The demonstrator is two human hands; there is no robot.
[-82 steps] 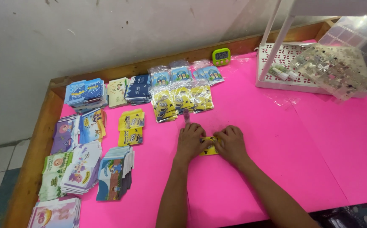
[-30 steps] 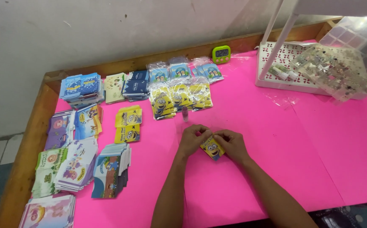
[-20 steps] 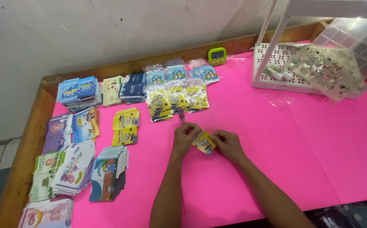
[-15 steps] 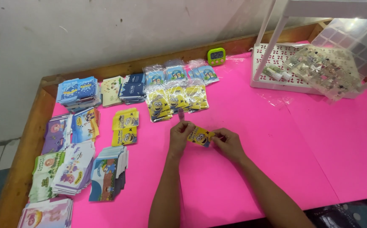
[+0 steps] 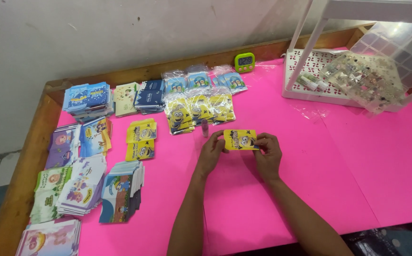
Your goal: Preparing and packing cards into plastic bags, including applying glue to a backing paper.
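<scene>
A small yellow cartoon envelope (image 5: 240,140) is held flat just above the pink tabletop (image 5: 338,161), face up. My left hand (image 5: 211,152) pinches its left edge and my right hand (image 5: 268,151) pinches its right edge. Just beyond the left hand a small pink tube (image 5: 205,127) stands upright. Behind it lie clear packs of yellow cartoon envelopes (image 5: 199,110). Two loose yellow envelopes (image 5: 140,140) lie to the left.
Stacks of printed envelopes in blue, purple, green and pink (image 5: 80,161) fill the table's left side. A green digital timer (image 5: 244,61) stands at the back. A white rack with a clear bag of small items (image 5: 367,78) occupies the back right. A wooden rim (image 5: 23,166) borders the table.
Both hands lifted the yellow envelope off the table, turned it face up and spread it flat between them. The camera view shifted slightly.
</scene>
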